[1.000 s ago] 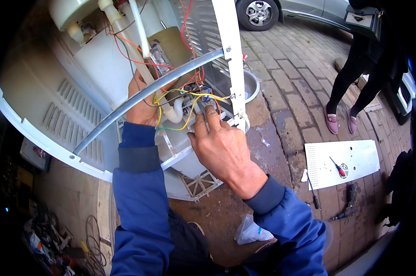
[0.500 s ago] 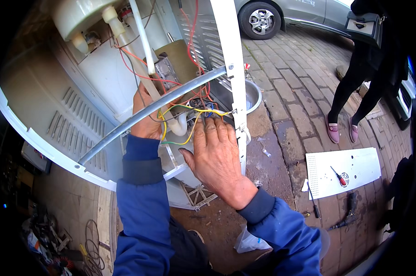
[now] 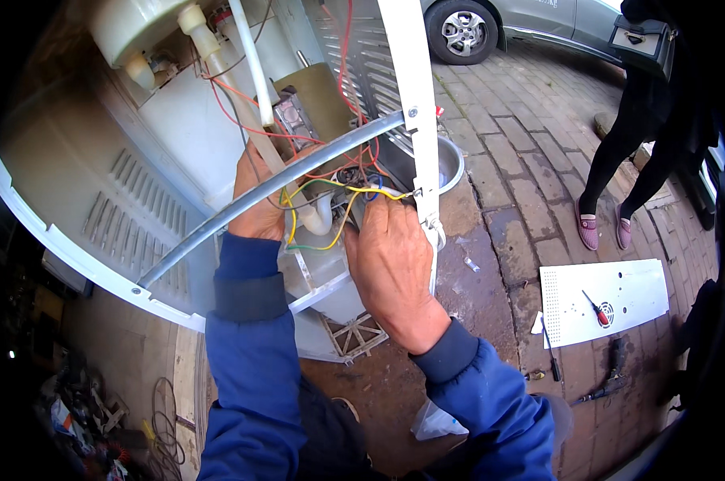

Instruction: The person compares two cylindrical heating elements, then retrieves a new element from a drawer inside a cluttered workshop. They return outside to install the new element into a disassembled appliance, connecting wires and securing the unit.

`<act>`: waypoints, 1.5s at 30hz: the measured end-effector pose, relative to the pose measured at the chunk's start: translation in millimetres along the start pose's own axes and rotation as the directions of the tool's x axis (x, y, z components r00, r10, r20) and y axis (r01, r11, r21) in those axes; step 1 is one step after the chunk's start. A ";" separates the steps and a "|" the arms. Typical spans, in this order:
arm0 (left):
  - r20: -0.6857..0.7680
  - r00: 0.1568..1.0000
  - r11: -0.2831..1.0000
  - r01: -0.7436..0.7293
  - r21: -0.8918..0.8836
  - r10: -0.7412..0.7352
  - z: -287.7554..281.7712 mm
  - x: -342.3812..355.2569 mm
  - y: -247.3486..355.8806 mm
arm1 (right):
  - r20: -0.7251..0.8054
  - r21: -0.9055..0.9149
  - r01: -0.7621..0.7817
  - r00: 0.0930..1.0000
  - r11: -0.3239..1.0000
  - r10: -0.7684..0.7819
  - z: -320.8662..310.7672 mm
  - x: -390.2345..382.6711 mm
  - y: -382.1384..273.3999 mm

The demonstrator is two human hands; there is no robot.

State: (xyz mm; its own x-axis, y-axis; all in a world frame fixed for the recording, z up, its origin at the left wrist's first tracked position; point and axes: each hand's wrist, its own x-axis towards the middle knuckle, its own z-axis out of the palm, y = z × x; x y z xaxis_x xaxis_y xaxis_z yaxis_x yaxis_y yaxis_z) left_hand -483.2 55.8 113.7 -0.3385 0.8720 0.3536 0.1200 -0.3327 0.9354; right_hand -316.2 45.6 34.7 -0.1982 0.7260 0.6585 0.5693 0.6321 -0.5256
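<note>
Both hands reach into the open side of a white metal appliance cabinet. My left hand is behind a grey metal crossbar, beside a beige plastic pipe and a motor; its fingertips are hidden. At the cabinet's right edge, my right hand has its fingers bent and close together, their tips hidden below yellow-green wires. What they grip, if anything, cannot be made out. A curved white hose runs between the hands. Red wires cross above them.
A metal basin stands behind the cabinet's right edge. On the brick paving lie a white perforated panel with a screwdriver on it, and a power drill. A person stands at right near a parked car. Cables lie lower left.
My right hand has gone from lying flat with the thumb apart to bent fingers, with the thumb drawn in. My left hand stays in about the same place.
</note>
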 end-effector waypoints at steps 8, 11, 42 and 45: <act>0.013 0.998 0.994 -0.060 -0.092 0.061 1.0 -3.7 -4.0 | -0.183 -0.039 0.060 0.981 0.997 -0.066 15.8 5.3 -7.6; 0.018 0.996 0.992 -0.088 -0.094 0.090 4.8 1.1 -4.9 | -0.131 -0.113 0.080 0.987 0.990 -0.095 19.4 9.2 -2.7; -0.090 0.926 0.930 -0.365 0.042 0.368 3.4 37.6 -20.8 | -0.096 0.004 -0.156 0.983 0.988 0.155 32.4 13.7 -24.5; -0.100 0.917 0.922 -0.379 0.081 0.386 -10.9 32.2 -4.5 | -0.029 0.002 -0.189 0.982 0.982 0.189 29.8 17.0 -40.2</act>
State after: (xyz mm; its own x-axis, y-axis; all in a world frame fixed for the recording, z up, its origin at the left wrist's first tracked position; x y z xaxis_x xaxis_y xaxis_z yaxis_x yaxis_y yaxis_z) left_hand -504.8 81.5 120.8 -0.3576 0.6351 0.6846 0.3148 -0.6082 0.7287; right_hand -366.2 40.5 50.9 -0.0635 0.8241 0.5629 0.5950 0.4841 -0.6416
